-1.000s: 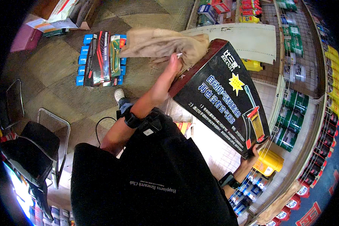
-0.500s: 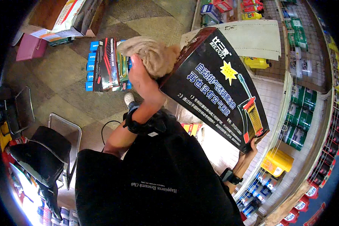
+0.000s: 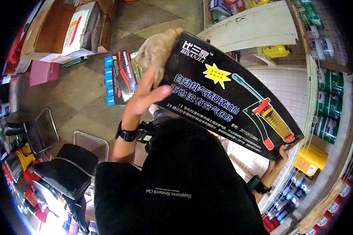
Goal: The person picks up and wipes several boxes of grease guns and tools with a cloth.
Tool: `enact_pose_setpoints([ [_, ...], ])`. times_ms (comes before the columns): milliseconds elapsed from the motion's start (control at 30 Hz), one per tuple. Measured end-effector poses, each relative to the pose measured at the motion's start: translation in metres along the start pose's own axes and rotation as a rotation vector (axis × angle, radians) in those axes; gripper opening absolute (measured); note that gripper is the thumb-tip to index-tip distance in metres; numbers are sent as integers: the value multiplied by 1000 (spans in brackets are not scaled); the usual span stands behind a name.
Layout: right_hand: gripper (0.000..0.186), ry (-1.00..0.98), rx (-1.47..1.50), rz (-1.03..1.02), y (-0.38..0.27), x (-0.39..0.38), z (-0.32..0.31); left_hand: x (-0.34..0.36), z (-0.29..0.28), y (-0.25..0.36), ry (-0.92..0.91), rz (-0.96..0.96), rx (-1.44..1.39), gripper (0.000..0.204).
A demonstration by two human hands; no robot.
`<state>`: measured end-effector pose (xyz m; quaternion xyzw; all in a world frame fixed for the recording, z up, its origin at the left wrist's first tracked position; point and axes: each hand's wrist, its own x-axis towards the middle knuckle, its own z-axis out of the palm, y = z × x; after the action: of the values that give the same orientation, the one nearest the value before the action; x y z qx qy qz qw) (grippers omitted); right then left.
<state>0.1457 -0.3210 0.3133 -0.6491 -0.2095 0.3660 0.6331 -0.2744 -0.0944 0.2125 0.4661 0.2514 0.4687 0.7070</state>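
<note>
A long black box (image 3: pixel 227 102) with a pictured grease gun and yellow burst is tilted across my view. My left hand (image 3: pixel 147 92) is closed on a crumpled beige cloth (image 3: pixel 155 53) at the box's left end, its thumb against the black face; the fingers are partly hidden behind. My right hand (image 3: pixel 278 156) grips the box's lower right corner. Beyond my left hand, a stack of blue cartons and flat packs (image 3: pixel 121 78) lies on the floor.
Shelving (image 3: pixel 315 58) with green cans, yellow jugs and small canisters runs along my right, beside a white board (image 3: pixel 255 23). Cardboard boxes (image 3: pixel 55 27) and a pink bin (image 3: pixel 43 72) are at back left. Metal-framed chairs (image 3: pixel 62 174) stand at lower left.
The box's face has turned and swung a little to the right and flatter to view. My left hand and the bunched cloth moved along its left end, the thumb now over the face.
</note>
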Motion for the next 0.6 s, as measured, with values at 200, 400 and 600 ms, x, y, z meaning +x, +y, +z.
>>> enact_pose_setpoints([
  [200,70,5,-71,30,16,-11,20,2,24,-3,39,64,180,78],
  [400,68,-31,-228,2,40,0,74,-9,-3,-30,327,33,455,65],
  [600,57,-215,-313,23,59,40,139,-48,-53,-107,561,-264,105,43],
])
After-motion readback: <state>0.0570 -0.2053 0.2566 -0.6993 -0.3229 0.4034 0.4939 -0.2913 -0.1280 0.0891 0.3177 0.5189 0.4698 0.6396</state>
